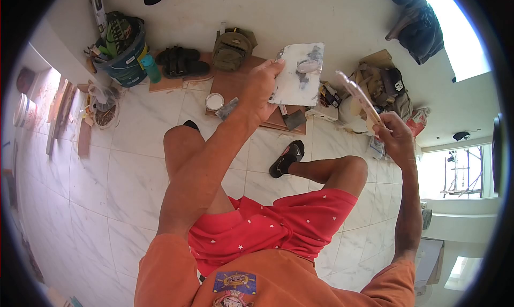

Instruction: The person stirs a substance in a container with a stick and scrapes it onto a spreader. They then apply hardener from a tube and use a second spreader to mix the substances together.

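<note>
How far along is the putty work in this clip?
Done: grey putty sits loaded on the white rectangular board. In hand: left hand holds that board, right hand a wooden-handled putty knife. Left: the lump lies unspread, apart from the knife.

Probably a home under renovation: marble-tiled floor (pixel 128 178), bucket of tools (pixel 126 66), loose boards (pixel 225 85)

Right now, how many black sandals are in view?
4. Two sandals lie together by the wall, left of the olive bag. One is on the right foot. A black tip behind the left knee seems the fourth.
</note>
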`<state>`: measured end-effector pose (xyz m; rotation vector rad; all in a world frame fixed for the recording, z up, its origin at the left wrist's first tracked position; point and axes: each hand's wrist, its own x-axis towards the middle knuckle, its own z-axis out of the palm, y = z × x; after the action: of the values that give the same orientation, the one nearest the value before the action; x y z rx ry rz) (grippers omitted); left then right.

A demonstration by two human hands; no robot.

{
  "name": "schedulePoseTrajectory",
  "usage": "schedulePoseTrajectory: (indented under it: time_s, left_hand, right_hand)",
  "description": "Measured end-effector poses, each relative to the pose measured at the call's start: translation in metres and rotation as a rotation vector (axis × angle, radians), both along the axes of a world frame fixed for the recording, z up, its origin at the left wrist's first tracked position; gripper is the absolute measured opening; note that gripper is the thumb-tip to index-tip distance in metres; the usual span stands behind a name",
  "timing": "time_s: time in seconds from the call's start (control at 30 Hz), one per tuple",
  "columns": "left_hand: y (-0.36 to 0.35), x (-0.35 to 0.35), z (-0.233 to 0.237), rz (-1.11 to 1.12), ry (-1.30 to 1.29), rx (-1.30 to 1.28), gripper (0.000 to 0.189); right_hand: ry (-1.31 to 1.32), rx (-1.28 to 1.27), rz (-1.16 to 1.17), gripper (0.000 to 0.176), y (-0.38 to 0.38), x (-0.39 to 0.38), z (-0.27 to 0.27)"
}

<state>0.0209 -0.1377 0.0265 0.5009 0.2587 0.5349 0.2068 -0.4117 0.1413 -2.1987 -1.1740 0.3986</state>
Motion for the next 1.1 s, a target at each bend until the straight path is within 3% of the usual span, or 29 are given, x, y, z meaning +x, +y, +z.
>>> schedulePoseTrajectory:
  time_s: [0.33,0.47,1.1]
  left_hand:
    - [-0.004,0.000,-0.002,-0.041,0.034,0.058,0.030]
    - [-0.002,-0.004,0.007,-0.048,0.026,-0.040,0.029]
    - [-0.005,-0.003,0.002,-0.114,-0.012,0.006,0.031]
  right_hand:
    - [0.272,0.035,0.024,0.026,0.013,-0.028,0.013]
    - [0.367,0.081,-0.010,0.028,0.008,-0.038,0.005]
    - [0.516,0.109,0.111,0.036,0.011,-0.058,0.007]
